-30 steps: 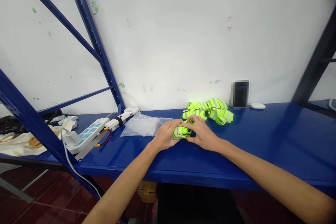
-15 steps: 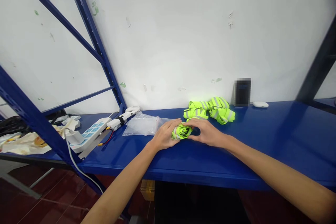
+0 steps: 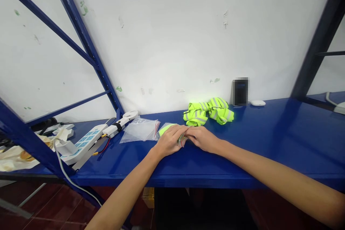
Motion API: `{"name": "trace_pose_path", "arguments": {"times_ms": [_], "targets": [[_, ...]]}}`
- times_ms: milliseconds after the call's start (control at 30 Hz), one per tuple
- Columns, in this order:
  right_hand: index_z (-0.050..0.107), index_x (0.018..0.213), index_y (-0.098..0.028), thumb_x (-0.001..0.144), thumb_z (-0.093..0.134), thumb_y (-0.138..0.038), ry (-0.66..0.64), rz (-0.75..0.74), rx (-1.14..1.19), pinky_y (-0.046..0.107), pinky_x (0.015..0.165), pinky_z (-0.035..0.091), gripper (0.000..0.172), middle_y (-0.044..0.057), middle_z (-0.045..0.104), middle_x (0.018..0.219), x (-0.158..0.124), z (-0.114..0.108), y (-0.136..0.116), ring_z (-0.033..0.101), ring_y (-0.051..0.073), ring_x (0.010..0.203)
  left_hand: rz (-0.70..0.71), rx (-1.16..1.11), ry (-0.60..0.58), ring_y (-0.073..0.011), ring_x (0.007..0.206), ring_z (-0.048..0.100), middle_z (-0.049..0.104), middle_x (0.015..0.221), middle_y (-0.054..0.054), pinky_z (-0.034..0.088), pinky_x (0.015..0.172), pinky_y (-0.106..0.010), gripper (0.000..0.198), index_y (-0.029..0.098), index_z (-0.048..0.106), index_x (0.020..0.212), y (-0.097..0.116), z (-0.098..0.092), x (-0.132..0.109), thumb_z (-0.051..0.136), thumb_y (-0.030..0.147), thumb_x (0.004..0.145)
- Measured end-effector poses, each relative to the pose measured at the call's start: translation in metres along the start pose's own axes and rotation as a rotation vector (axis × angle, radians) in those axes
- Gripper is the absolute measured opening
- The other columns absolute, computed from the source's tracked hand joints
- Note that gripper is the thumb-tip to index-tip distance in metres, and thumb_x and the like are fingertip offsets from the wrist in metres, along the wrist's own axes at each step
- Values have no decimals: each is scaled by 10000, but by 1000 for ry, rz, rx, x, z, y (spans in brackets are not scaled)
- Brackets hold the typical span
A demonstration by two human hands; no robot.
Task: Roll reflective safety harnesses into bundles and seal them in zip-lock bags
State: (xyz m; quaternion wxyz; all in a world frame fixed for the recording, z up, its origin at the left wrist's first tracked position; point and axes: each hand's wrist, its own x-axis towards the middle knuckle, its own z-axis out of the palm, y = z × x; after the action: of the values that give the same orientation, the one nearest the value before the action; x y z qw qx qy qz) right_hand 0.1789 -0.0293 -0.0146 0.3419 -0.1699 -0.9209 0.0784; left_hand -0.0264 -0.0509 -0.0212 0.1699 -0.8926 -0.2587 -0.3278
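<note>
My left hand [image 3: 170,140] and my right hand [image 3: 201,138] meet on the blue shelf [image 3: 258,140], fingers closed around a rolled neon-yellow reflective band [image 3: 165,128]. Most of the roll is hidden under my fingers; a yellow corner shows left of my left hand and a thin red band shows between the hands. Behind them, near the wall, lies a pile of the same neon-yellow bands [image 3: 208,111].
Clear plastic bags [image 3: 138,133] lie left of my hands. Farther left are a white power strip [image 3: 83,143], a small white fan [image 3: 128,116] and cables. A dark small device [image 3: 240,91] and a white oval object [image 3: 258,103] stand by the wall. Blue rack posts [image 3: 88,48] frame the shelf.
My hands have closed further over the yellow roll, so less of it shows. The view has shifted a little to the right and up.
</note>
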Motion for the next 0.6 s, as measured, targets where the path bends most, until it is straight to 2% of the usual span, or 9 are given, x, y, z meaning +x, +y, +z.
{"name": "trace_pose_path", "arguments": {"times_ms": [133, 267, 367, 400, 467, 600], "targets": [[616, 967, -160, 837, 436, -82, -154, 43, 57, 382, 859, 495, 235, 102, 670, 998, -1, -10, -13, 620, 225, 925, 19, -19, -50, -227, 1199, 562, 590, 1283, -150, 503, 984, -431, 522, 181, 352, 1415, -2, 2, -4, 407, 110, 901], [590, 986, -137, 761, 556, -149, -226, 116, 27, 382, 795, 496, 228, 120, 641, 992, -1, -16, -22, 594, 249, 875, 43, -19, -76, -224, 1277, 495, 549, 1334, -151, 470, 1028, -429, 550, 184, 315, 1445, 0, 1, -3, 356, 70, 908], [608, 879, -163, 797, 571, -196, -247, 106, 116, 343, 754, 483, 95, 76, 643, 902, 2, -18, -24, 584, 217, 811, 75, -2, -75, -232, 1293, 480, 538, 1355, -134, 455, 1039, -431, 516, 218, 355, 1423, 6, 2, 3, 404, 117, 920], [611, 845, -169, 826, 567, -226, -234, 96, 167, 330, 750, 475, 74, 59, 641, 877, 3, -19, -24, 579, 204, 799, 75, -1, -37, -232, 1274, 500, 547, 1346, -128, 464, 1027, -427, 496, 230, 380, 1405, 10, 2, 6, 434, 146, 919], [618, 829, -169, 863, 572, -318, -189, 98, 271, 315, 750, 464, 160, 40, 640, 858, 6, -21, -24, 571, 188, 791, 57, -15, 104, -238, 1222, 545, 571, 1313, -127, 488, 995, -421, 459, 236, 438, 1355, 17, 0, 10, 499, 221, 900], [656, 961, -161, 908, 499, -456, -190, 147, 539, 314, 804, 473, 338, 41, 668, 940, 9, -20, -22, 590, 195, 863, -22, -93, 353, -290, 1154, 580, 586, 1265, -151, 503, 941, -459, 435, 194, 540, 1225, 25, -15, 12, 510, 414, 851]]}}
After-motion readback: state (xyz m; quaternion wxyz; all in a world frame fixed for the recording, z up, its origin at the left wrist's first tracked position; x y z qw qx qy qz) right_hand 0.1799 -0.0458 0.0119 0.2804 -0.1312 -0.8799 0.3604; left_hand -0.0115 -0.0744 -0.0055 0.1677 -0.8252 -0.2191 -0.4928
